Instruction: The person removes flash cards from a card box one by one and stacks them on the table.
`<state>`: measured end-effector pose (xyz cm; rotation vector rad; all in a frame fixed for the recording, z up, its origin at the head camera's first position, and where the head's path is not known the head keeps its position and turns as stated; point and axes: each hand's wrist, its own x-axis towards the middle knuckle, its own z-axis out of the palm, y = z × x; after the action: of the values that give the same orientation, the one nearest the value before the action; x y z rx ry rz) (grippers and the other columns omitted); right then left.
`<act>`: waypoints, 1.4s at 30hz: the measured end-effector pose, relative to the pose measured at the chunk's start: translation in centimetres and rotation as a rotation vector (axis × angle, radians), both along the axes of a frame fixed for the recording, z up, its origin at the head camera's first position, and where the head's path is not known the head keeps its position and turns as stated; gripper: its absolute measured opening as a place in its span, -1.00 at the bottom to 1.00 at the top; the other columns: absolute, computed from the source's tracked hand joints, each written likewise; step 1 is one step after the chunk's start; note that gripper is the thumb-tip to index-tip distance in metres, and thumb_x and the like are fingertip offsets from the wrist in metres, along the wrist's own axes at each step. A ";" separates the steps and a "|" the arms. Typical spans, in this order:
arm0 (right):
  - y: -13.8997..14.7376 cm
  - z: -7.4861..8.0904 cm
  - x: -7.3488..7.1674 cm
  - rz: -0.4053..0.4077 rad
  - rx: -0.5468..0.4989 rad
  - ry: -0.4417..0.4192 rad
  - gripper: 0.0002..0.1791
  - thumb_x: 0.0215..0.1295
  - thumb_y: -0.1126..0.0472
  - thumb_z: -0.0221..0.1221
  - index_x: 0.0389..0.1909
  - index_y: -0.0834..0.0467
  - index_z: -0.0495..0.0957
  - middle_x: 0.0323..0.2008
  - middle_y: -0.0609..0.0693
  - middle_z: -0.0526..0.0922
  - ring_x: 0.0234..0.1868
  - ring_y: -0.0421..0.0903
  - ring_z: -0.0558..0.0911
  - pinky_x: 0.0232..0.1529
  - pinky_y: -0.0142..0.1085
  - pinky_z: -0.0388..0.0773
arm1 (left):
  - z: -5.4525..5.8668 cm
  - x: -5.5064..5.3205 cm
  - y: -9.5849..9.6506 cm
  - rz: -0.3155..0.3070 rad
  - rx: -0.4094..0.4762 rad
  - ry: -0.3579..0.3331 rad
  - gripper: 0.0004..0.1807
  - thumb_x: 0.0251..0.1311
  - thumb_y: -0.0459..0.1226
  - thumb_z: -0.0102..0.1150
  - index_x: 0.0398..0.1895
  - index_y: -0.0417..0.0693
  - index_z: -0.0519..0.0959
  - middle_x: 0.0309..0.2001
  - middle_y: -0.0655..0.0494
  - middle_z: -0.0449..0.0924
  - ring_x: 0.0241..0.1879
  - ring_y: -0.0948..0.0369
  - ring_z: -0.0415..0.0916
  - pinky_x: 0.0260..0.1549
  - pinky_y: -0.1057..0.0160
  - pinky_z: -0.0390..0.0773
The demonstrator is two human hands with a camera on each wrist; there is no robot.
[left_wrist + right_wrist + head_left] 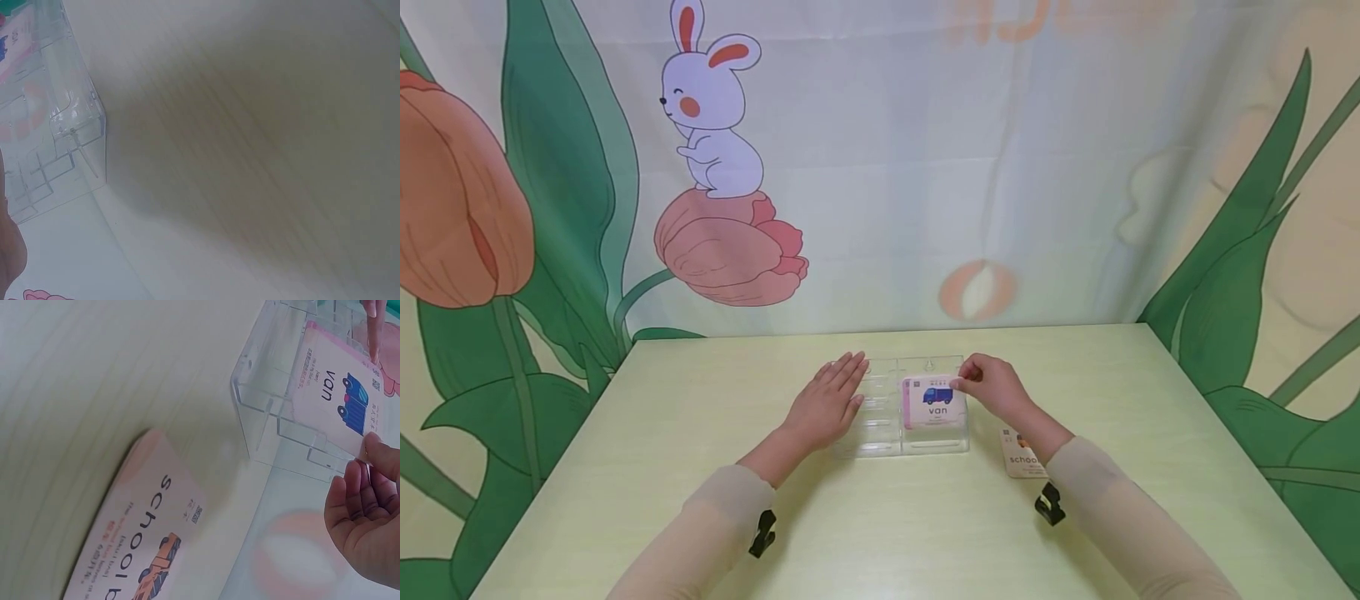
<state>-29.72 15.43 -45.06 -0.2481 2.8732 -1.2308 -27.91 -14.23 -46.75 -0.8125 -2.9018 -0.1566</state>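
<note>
Okay, biggest first: the backdrop (880, 167) spans the far side, cloth, printed with tulips, green leaves and a white rabbit sitting on a pink bloom. We have the pale surface (887, 533) running up to it, faint grain visible in the wrist views.

Both sleeves (718, 521) are beige and come in from the near edge, one per side.

We see a clear plastic tray (882, 385) mid-surface, toward the far edge, split in two by a divider. Its left half shows ribs; its near corner also shows at the edge of the left wrist view.

Hands: left hand (827, 404) is out flat over the tray's left end, fingers straight and close together. We can't tell how hard it presses, if at all. Right hand (997, 388) pinches the top right corner of the van card, thumb on its face, fingers curled.

Van card (934, 412) sits over the tray's right half, picture side up, blue van above the word, pink strip down its left side.

School card (140, 525) lies on the surface right of the tray, well apart from it, face up, partly hidden by the right arm in the head view. We read "school b", orange vehicle.

Smallest: a black buckle (1049, 504) under the right wrist, a matching one under the left.
</note>
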 end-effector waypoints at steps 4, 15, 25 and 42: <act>-0.2 0.1 0.0 -0.005 0.002 0.003 -0.83 0.38 0.23 0.29 -0.20 0.28 0.58 -0.27 0.13 0.65 -0.23 -0.06 0.52 -0.26 -0.38 0.51 | -0.2 -0.2 0.0 0.004 -0.013 0.003 -0.35 0.60 -0.11 -0.22 0.61 -0.23 0.08 0.64 -0.11 0.07 0.65 -0.07 0.01 0.65 -0.06 0.06; -0.3 0.5 0.1 -0.007 0.002 0.019 -0.84 0.42 0.24 0.26 -0.22 0.30 0.59 -0.30 0.14 0.66 -0.28 -0.07 0.52 -0.31 -0.40 0.47 | -0.2 -0.2 -0.1 -0.007 0.004 0.000 -0.35 0.59 -0.13 -0.19 0.61 -0.25 0.10 0.64 -0.12 0.08 0.65 -0.08 0.02 0.65 -0.07 0.07; -0.3 1.0 0.0 -0.020 -0.010 0.025 -0.83 0.43 0.22 0.25 -0.22 0.29 0.59 -0.31 0.13 0.65 -0.30 -0.07 0.50 -0.32 -0.40 0.44 | -0.4 -0.3 -0.2 -0.011 0.006 0.006 -0.36 0.59 -0.13 -0.19 0.61 -0.25 0.09 0.64 -0.12 0.09 0.65 -0.08 0.01 0.65 -0.06 0.06; -0.2 1.9 -0.2 -0.021 -0.016 0.062 -0.80 0.45 0.21 0.23 -0.23 0.31 0.61 -0.36 0.13 0.65 -0.36 -0.09 0.49 -0.38 -0.38 0.40 | 0.0 0.0 -0.2 -0.020 0.003 0.007 -0.35 0.59 -0.14 -0.20 0.60 -0.29 0.09 0.63 -0.15 0.09 0.64 -0.10 0.02 0.64 -0.08 0.07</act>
<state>-29.95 15.27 -43.17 -0.2612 2.9263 -1.2722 -27.87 -14.42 -46.72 -0.8398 -2.8867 -0.1596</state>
